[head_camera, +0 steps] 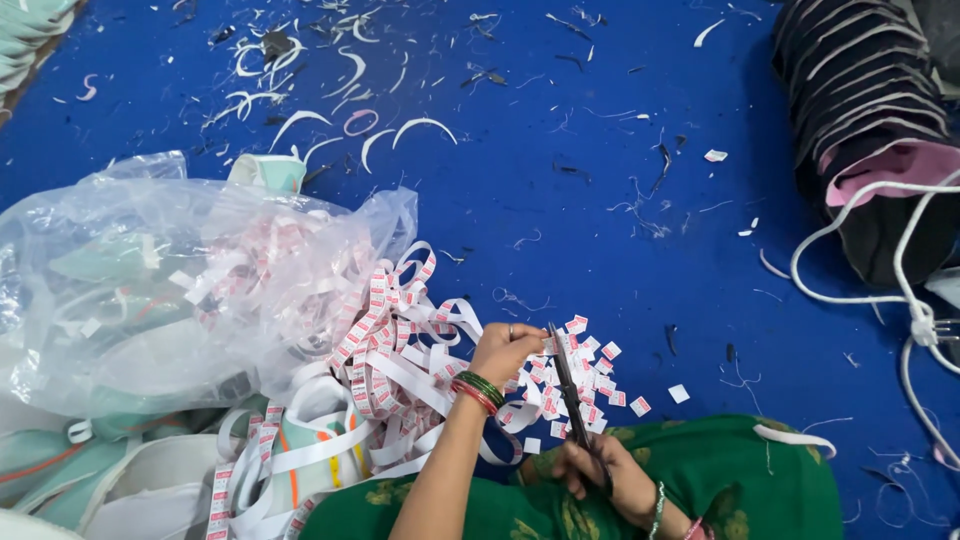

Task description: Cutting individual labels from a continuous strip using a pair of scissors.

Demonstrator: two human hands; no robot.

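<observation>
A blue floor (600, 230) strewn with white trimmings and threads fills the frame, with a clear plastic bag (150, 280) at the left and stacked dark pieces (860, 110) in the upper right. At lower centre, the left hand (505, 350) pinches a white label ribbon (390, 350) between closed fingers. Beside it, the right hand's (605, 475) grip is closed around black scissors (568, 390), blades over a pile of cut labels (590, 385).
</observation>
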